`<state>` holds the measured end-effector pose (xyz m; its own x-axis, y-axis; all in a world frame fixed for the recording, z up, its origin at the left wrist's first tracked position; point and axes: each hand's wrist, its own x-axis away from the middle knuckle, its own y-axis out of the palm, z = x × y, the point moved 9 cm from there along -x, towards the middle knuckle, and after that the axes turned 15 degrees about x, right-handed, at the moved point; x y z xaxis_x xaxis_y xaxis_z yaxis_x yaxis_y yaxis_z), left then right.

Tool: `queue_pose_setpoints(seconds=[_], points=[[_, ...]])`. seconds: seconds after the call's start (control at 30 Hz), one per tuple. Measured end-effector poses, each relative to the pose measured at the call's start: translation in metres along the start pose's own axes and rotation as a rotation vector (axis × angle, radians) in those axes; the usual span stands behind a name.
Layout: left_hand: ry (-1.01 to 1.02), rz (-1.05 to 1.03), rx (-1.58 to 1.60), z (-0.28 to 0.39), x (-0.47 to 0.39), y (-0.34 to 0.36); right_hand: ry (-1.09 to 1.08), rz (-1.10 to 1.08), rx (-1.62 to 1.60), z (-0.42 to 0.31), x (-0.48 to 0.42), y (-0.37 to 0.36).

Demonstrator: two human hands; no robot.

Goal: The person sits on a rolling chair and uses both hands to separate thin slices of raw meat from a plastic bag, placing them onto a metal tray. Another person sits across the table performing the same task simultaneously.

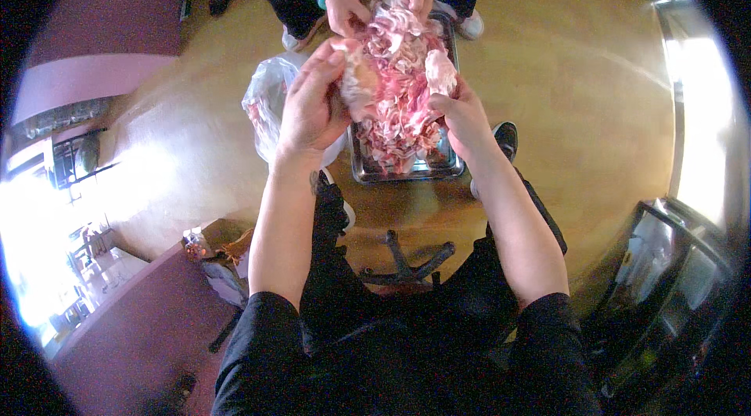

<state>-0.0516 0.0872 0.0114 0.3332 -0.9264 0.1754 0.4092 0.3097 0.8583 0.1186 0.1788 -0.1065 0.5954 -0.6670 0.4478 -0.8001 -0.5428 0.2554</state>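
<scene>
A heap of thin raw meat slices point(399, 84), pink with pale fat, fills a rectangular metal tray point(405, 178) low in front of me. My left hand point(314, 102) grips a pale, blurred piece of meat point(359, 80) over the tray's left side. On the right, my right hand point(466, 120) pinches a whitish fatty piece point(440, 72) between thumb and fingers. Across from me, another person's hands point(346, 11) touch the far end of the heap; a teal band circles one wrist, a dark band the other.
A clear plastic bag point(264, 102) with reddish contents stands left of the tray. The other person's shoes point(470, 25) flank the tray's far end. A wheeled chair base point(405, 263) shows between my legs. Glass-fronted dark furniture point(663, 275) stands at right, a box point(223, 231) at lower left.
</scene>
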Motion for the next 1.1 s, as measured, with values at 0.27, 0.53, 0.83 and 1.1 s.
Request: queue_pose_setpoints(seconds=[0.27, 0.53, 0.83, 1.1], points=[[0.055, 0.003, -0.225, 0.009, 0.009, 0.019, 0.167, -0.015, -0.012, 0.016, 0.003, -0.005], [-0.091, -0.054, -0.363, -0.011, 0.014, 0.027, 0.174, -0.070, -0.095, -0.006, 0.013, 0.015], [0.073, -0.103, -0.132, 0.007, 0.014, 0.036, 0.134, -0.480, 0.259, 0.008, 0.031, 0.060], [0.061, -0.555, 0.419, 0.051, 0.041, 0.096, 0.180, -0.278, 0.336, 0.025, 0.017, 0.039]])
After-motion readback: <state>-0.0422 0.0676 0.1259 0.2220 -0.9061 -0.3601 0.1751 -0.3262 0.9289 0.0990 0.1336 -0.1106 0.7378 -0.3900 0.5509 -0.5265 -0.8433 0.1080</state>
